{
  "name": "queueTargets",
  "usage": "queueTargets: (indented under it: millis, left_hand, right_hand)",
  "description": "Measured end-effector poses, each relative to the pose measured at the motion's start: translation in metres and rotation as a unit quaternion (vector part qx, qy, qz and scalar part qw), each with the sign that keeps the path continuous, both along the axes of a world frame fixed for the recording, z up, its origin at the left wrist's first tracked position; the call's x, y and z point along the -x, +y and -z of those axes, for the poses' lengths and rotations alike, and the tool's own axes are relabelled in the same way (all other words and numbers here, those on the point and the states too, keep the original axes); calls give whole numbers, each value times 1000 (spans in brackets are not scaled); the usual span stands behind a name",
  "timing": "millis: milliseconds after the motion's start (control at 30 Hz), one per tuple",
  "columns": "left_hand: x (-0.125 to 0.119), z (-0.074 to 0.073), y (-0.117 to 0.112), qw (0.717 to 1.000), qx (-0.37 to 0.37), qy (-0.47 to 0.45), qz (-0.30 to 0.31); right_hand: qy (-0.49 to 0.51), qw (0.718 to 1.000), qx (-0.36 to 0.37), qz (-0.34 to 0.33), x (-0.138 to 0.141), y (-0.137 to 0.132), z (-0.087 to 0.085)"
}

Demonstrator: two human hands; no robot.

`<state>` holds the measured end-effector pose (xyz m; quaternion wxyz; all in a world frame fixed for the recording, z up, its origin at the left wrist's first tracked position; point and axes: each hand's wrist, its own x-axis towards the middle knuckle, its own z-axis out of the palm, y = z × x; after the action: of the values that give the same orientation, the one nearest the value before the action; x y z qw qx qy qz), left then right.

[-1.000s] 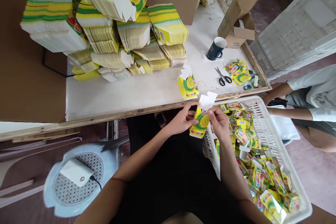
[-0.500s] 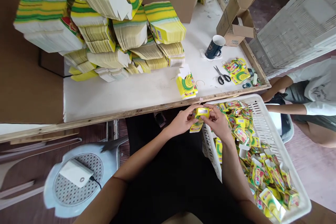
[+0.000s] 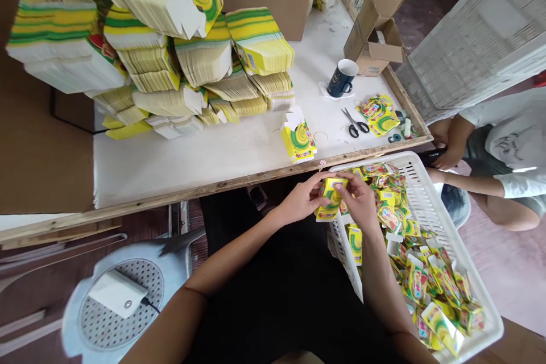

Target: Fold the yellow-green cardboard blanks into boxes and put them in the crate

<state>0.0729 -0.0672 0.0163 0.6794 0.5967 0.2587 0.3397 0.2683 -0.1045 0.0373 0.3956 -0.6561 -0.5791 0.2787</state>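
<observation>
A small yellow and green printed carton [image 3: 330,205] is held between both hands just in front of the table edge. My left hand [image 3: 301,200] grips its left side, and my right hand [image 3: 360,199] closes on its right side with the thumb across the front face. To the right, under my right forearm, a white plastic basket [image 3: 464,273] holds many cartons of the same print. A few flat cartons [image 3: 298,139] lie on the table just beyond my hands.
Tall stacks of flat cartons [image 3: 187,68] fill the table's back left. A dark mug [image 3: 340,81], scissors [image 3: 355,124] and an open cardboard box [image 3: 375,40] are at the right. A stool [image 3: 123,296] bears a white device [image 3: 117,293]. A person's arms [image 3: 463,179] are beyond the basket.
The carton has turned in my hands, so more of its printed front shows. The other person's hands have come closer together. My view has shifted slightly.
</observation>
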Motion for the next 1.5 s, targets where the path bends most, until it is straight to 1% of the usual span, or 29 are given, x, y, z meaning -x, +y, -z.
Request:
queueTargets:
  millis: [33, 67, 100, 133, 167, 200, 233, 300, 367, 433, 533, 633, 667, 700, 767, 833, 900, 967, 1000, 1033, 1067, 1100, 1167, 1200, 1233, 1300, 1367, 1433, 1500]
  left_hand:
    - [-2, -1, 4, 998, -63, 24, -16]
    - [-3, 0, 11, 989, -131, 60, -47]
    - [-3, 1, 19, 972, -194, 106, -85]
    - [-2, 3, 28, 949, -242, 157, -125]
    - [-1, 7, 37, 926, -274, 210, -156]
    - [0, 12, 47, 904, -293, 262, -172]
    - [1, 17, 55, 885, -305, 304, -176]
    - [4, 28, 67, 862, -324, 352, -169]
    - [6, 38, 73, 852, -342, 357, -173]
    - [9, 43, 73, 850, -358, 334, -194]
    - [13, 42, 64, 844, -396, 268, -244]
    - [14, 31, 45, 815, -473, 168, -290]
    - [12, 28, 36, 808, -498, 134, -285]
    - [11, 25, 28, 805, -520, 106, -265]
    - [6, 20, 11, 812, -535, 70, -221]
    - [3, 18, -1, 836, -511, 41, -194]
    - [3, 15, -7, 872, -445, 13, -202]
    - [4, 11, -7, 916, -323, -14, -238]
    - [5, 9, -5, 935, -245, -31, -254]
    - [5, 7, -3, 952, -161, -50, -256]
    - [6, 5, 0, 965, -77, -70, -240]
    - [7, 3, 3, 974, -1, -90, -207]
    - [9, 1, 6, 978, 119, -122, -119]
    - [9, 1, 7, 975, 161, -134, -77]
    - [11, 0, 7, 969, 191, -150, -40]
    - [14, 0, 6, 959, 219, -182, 8]
    - [16, -1, 4, 954, 224, -199, 20]
    - [18, -1, 4, 954, 220, -202, 5]
    - [19, -1, 4, 957, 212, -199, -12]
  right_hand:
    - [-16, 998, -23, 54, -11, -2, 0]
    - [-51, 989, -51, 126, -22, -5, -1]
    - [-101, 970, -82, 205, -34, -8, -2]
    - [-156, 946, -104, 265, -45, -11, -3]
    - [-201, 925, -117, 301, -53, -13, -3]
    - [-230, 914, -120, 312, -58, -15, -3]
    - [-236, 918, -113, 299, -59, -16, -1]
    - [-184, 950, -79, 238, -49, -15, 4]
    - [-96, 981, -30, 164, -27, -10, 13]
    - [-23, 992, 7, 125, -2, -3, 22]
    - [78, 990, 35, 111, 25, 9, 30]
    - [196, 974, 54, 102, 36, 19, 30]
    - [240, 964, 56, 104, 37, 21, 29]
    - [280, 952, 56, 108, 37, 23, 28]
    - [333, 934, 49, 122, 34, 24, 27]
    - [338, 931, 38, 133, 31, 22, 28]
    - [321, 936, 30, 141, 30, 17, 29]
    - [313, 939, 24, 142, 32, 11, 30]
    - [315, 939, 22, 137, 33, 8, 30]
    - [316, 940, 22, 128, 36, 6, 29]
    - [317, 941, 25, 117, 38, 4, 28]
    - [316, 943, 30, 103, 41, 2, 26]
    - [315, 945, 47, 70, 47, 0, 23]
    - [318, 945, 53, 56, 49, -1, 21]
    - [325, 943, 57, 46, 51, -1, 20]
    - [347, 935, 62, 41, 54, 0, 20]
    - [372, 925, 63, 52, 54, 0, 20]
    - [385, 918, 69, 55, 54, 0, 20]
    - [379, 921, 72, 51, 52, -1, 20]
